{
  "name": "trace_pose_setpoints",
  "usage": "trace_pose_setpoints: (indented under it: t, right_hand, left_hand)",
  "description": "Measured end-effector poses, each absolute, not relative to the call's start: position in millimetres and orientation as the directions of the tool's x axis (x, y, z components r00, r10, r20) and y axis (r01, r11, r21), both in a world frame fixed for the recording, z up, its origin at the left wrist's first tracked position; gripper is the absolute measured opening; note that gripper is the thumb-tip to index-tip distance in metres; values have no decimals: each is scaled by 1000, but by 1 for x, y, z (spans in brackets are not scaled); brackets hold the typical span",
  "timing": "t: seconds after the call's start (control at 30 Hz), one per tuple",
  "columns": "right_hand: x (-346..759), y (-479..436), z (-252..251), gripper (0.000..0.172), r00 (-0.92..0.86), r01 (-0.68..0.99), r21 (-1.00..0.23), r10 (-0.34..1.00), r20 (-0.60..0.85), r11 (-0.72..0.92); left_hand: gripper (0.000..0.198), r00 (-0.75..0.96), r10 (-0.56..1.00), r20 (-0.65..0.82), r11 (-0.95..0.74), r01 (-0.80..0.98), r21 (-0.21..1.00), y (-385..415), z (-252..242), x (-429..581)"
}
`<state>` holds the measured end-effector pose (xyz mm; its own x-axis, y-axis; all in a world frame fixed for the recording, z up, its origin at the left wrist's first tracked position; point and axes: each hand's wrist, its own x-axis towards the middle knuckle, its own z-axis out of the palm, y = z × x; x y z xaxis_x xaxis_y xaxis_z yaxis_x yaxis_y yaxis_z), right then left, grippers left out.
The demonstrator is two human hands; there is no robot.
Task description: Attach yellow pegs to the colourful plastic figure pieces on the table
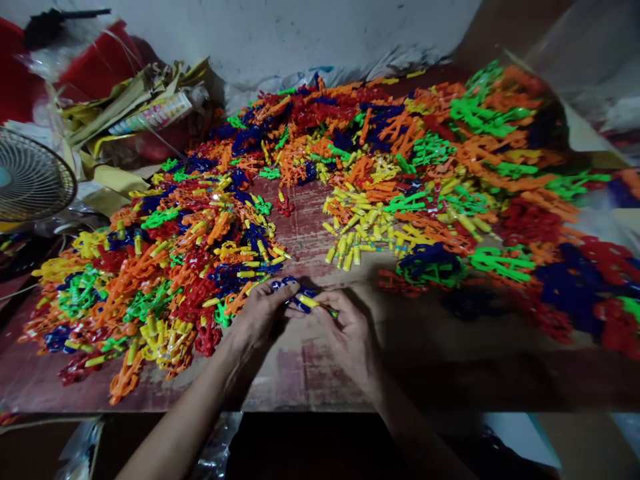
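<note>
My two hands are close together over the near part of the table (300, 207), with a dark blue plastic piece (306, 291) held up between them. My left hand (260, 310) pinches one end of it, thumb on top. My right hand (353, 333) has its fingers closed around the other end, where a yellow tube (309, 302) shows between my fingertips; I cannot tell exactly which part they grip. Just beyond my left hand spreads a heap of orange, red, green, yellow and blue pieces (160, 267). Past my right hand lies a cluster of yellow tubes (356, 227), touching a second mixed heap (480, 160) that runs along the back and right. A fan (30, 177) stands at the far left, near a red bucket (103, 63) and some crumpled packaging (150, 113)
</note>
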<state>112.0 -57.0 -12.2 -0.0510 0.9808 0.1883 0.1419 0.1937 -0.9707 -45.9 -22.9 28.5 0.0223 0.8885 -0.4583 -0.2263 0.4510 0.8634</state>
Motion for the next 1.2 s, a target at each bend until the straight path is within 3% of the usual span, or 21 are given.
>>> trace_pose_setpoints:
  t: [0.1,0.2,0.3,0.37,0.43,0.5,0.57,0.6,0.67,0.83,0.97,1.2]
  right_hand:
    - [123,-52,-14,18,-103,195,-957,975,198,215]
    - [154,-38,-17,17,-12,474,-852,969,246,222]
    - [177,-13,-16,19,-73,787,-565,947,312,247]
    - [177,7,-14,25,-239,858,-358,904,355,368]
    - [167,25,-12,33,-376,850,-228,851,366,474]
    - [153,39,-12,38,-433,851,-140,827,359,506]
    - [143,48,-18,37,-462,865,-38,822,334,501]
    - [140,51,-22,36,-460,874,3,825,329,486]
    - [140,57,-30,33,-454,882,47,817,355,469]
    - [149,65,-22,20,-410,830,-43,662,628,556]
    - [155,49,-1,19,-330,712,-149,514,792,687]
    - [164,-1,-37,21,-81,662,-544,771,632,515]
  left_hand:
    - [41,-80,919,-387,364,-207,908,-18,43,-80]
    - [39,-284,932,-226,203,-107,973,-9,70,-117]
    - [43,-450,892,-38,73,59,996,7,93,-147]
    - [46,-486,872,61,71,249,966,19,102,-161]
    - [46,-500,849,170,149,536,831,32,107,-171]
    - [48,-477,804,355,248,811,529,45,111,-175]
    - [50,-370,762,532,301,929,215,57,113,-171]
    - [48,-303,759,577,291,950,116,63,113,-165]
    - [40,-198,811,550,214,976,34,78,112,-143]
    - [32,-146,979,139,140,989,52,137,88,-74]
    - [35,-169,984,57,165,984,74,187,59,-47]
    - [39,-137,991,8,136,989,64,206,25,-24]
